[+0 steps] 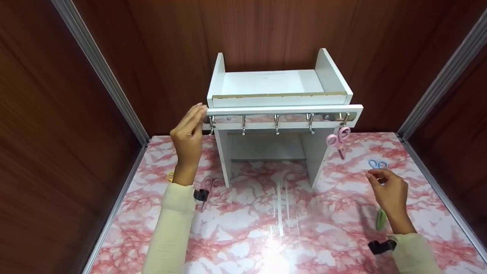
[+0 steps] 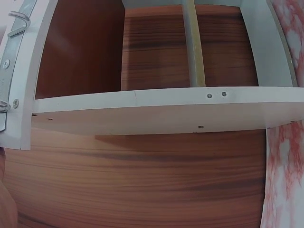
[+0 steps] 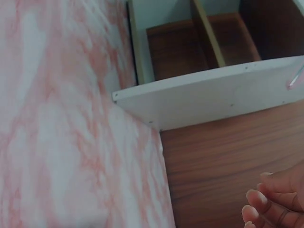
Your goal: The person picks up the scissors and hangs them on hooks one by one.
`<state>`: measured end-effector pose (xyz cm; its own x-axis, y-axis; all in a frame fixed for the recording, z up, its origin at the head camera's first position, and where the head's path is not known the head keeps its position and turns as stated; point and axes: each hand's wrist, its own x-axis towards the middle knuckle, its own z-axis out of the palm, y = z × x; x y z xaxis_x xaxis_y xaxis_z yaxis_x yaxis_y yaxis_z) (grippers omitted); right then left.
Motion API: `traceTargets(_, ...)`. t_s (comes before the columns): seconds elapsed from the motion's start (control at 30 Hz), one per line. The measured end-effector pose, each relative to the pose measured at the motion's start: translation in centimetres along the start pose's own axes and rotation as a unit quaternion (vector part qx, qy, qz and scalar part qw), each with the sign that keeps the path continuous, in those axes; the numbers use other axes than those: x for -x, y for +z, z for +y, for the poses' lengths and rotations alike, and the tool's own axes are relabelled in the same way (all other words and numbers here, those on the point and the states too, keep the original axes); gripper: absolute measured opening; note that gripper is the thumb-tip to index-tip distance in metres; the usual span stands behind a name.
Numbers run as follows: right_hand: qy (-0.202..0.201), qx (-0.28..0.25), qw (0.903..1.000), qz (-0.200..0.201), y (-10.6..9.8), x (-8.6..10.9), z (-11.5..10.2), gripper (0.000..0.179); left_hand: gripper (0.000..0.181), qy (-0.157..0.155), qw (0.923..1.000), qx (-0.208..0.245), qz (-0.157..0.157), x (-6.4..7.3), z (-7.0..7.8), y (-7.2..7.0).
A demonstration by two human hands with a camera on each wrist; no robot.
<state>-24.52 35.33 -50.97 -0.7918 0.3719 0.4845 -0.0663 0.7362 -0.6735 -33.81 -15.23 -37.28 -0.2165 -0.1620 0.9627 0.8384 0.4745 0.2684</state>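
My left hand (image 1: pixel 189 133) is raised to the left end of a white board with a metal hook rail (image 1: pixel 258 118), its fairly straight fingers touching the board's corner. The board runs across the front of a small white shelf unit (image 1: pixel 336 74). From the rightmost hook hang pink scissors (image 1: pixel 338 140), blades down. My right hand (image 1: pixel 392 190) is in the air to the right of the unit, fingers loosely bent, with nothing between them. Just beyond its fingertips in the head view lie blue-handled scissors (image 1: pixel 377 164). A green item (image 1: pixel 381 219) shows partly behind the right wrist.
Mauve-handled scissors (image 1: pixel 208 186) lie on the pink marbled table (image 1: pixel 243 236), beside the left wrist. A yellow handle (image 1: pixel 170 176) peeks out behind the left forearm. Brown wood-grain panels (image 1: pixel 258 34) enclose the table at the back and both sides.
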Motion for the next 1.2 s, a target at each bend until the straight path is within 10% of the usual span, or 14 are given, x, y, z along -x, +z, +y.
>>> traceTargets(1.2,0.081,0.075,0.9921,-0.059,-1.5,4.4,4.9,0.025,0.017,0.001,0.9999,0.008,0.014,-0.2,0.4,0.1)
